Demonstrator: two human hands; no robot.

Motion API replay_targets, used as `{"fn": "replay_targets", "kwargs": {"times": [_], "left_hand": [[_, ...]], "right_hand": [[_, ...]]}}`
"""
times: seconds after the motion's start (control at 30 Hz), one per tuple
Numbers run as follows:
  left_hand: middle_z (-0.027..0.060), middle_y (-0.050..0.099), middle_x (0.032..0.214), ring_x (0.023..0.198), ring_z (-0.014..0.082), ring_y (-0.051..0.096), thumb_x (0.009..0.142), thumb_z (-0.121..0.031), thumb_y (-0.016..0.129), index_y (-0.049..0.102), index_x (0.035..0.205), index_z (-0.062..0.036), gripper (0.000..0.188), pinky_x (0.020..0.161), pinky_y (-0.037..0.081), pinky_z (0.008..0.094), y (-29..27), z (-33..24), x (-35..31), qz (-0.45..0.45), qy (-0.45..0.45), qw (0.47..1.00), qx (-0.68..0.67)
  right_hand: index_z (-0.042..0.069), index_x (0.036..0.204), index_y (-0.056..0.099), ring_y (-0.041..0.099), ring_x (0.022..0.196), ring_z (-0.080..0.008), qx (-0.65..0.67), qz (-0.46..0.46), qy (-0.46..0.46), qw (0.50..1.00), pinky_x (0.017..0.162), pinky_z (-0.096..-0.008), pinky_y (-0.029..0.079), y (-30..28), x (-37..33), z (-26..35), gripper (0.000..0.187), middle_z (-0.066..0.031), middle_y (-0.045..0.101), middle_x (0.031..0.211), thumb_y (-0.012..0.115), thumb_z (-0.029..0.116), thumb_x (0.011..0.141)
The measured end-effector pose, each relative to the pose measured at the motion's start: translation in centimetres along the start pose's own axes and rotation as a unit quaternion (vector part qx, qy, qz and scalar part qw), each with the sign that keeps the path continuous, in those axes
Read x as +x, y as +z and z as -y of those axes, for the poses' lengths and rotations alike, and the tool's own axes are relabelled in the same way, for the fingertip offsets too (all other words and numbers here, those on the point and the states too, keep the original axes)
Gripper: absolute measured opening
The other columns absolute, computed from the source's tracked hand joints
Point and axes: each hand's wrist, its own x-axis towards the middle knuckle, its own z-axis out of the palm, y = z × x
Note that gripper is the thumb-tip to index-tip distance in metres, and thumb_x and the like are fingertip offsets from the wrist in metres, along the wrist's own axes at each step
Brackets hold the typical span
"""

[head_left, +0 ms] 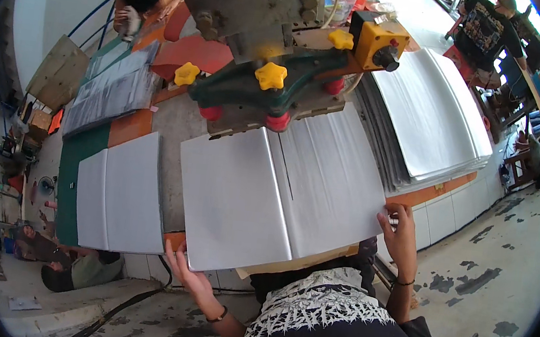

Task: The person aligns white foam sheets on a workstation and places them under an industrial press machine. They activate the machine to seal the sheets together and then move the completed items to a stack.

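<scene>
White spread (233,204), one, open, centre of the frame: pale, smooth, with a raised lengthwise fold and a thin dark line near its upper middle; far edge under the green press head (263,79), near edge out beyond the table, above a tan board (303,262). Single sheet or several layers: cannot tell. Left hand (191,280), lower centre-left: fingers slightly parted, touching the spread's near left corner. Right hand (401,238), right of centre: thumb and forefinger narrow at the near right corner. Whether either hand pinches firmly cannot be told. Handling, as judged: light for its breadth, limp across the panels, stiffer along the fold, apt to slide on its slick face and to crease or dent if bent sharply. Best hold: both near corners, thumbs above, fingers beneath, evenly tensioned, fold left unpressed. Adjacent stock: thick stack of like white spreads (430,113), upper right; lower pile of white spreads (129,196), left of centre.
</scene>
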Motion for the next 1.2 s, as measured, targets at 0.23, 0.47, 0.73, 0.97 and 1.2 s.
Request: {"fn": "replay_targets", "kwargs": {"times": [0.23, 0.47, 0.73, 0.97, 1.2], "left_hand": [[0.0141, 0.046, 0.145, 0.129, 0.0226, 0.048, 0.088, 0.002, 0.063, 0.021, 0.152, 0.0056, 0.077, 0.111, 0.032, 0.0331, -0.2, -3.9, 2.8, 0.268, -0.063, 0.957, 0.092], [0.0131, 0.056, 0.13, 0.116, 0.0203, 0.055, 0.087, -0.006, 0.069, 0.04, 0.14, 0.0064, 0.061, 0.103, 0.041, 0.0336, -2.3, -1.4, 0.6, 0.339, -0.11, 0.93, 0.089], [0.0132, 0.068, 0.107, 0.091, 0.0226, 0.066, 0.086, -0.008, 0.067, 0.058, 0.119, 0.0062, 0.037, 0.085, 0.053, 0.035, 1.0, 2.0, -4.2, 0.265, -0.218, 0.936, -0.076], [0.017, 0.059, 0.125, 0.113, 0.0286, 0.059, 0.084, -0.003, 0.065, 0.045, 0.135, 0.0066, 0.055, 0.098, 0.047, 0.0405, 4.3, 3.5, -5.6, 0.361, -0.3, 0.883, -0.006], [0.0107, 0.057, 0.13, 0.118, 0.0195, 0.054, 0.093, -0.012, 0.069, 0.043, 0.14, 0.0034, 0.056, 0.102, 0.043, 0.0338, 9.3, 6.1, -7.1, 0.546, -0.246, 0.794, 0.101]], "right_hand": [[-0.006, 0.122, 0.06, 0.065, 0.095, -0.0249, 0.105, 0.048, 0.129, 0.985, 0.08, -0.036, 0.051, 0.1, 0.1, 0.9, 0.044, -0.0194, 0.068, 0.107, 0.073, 0.02, 0.089], [-0.007, 0.115, 0.065, 0.063, 0.083, -0.011, 0.304, 0.048, 0.063, 0.949, 0.076, -0.0296, 0.051, -2.6, -0.1, 2.2, 0.03, -0.0065, 0.071, 0.09, 0.065, 0.016, 0.094], [-0.005, 0.114, 0.066, 0.062, 0.082, -0.0076, 0.402, -0.069, 0.025, 0.913, 0.071, -0.0224, 0.05, -4.1, 1.4, 3.5, 0.026, -0.0015, 0.069, 0.092, 0.064, 0.012, 0.094], [-0.008, 0.116, 0.062, 0.066, 0.086, -0.0126, 0.536, -0.137, 0.0, 0.833, 0.077, -0.0239, 0.053, -7.8, 6.0, 1.9, 0.031, -0.0084, 0.068, 0.101, 0.059, 0.005, 0.088], [-0.005, 0.122, 0.062, 0.067, 0.083, -0.0131, 0.521, -0.225, -0.007, 0.823, 0.076, -0.0226, 0.054, -12.0, 9.6, 1.4, 0.044, -0.0073, 0.068, 0.098, 0.066, 0.014, 0.082]]}}
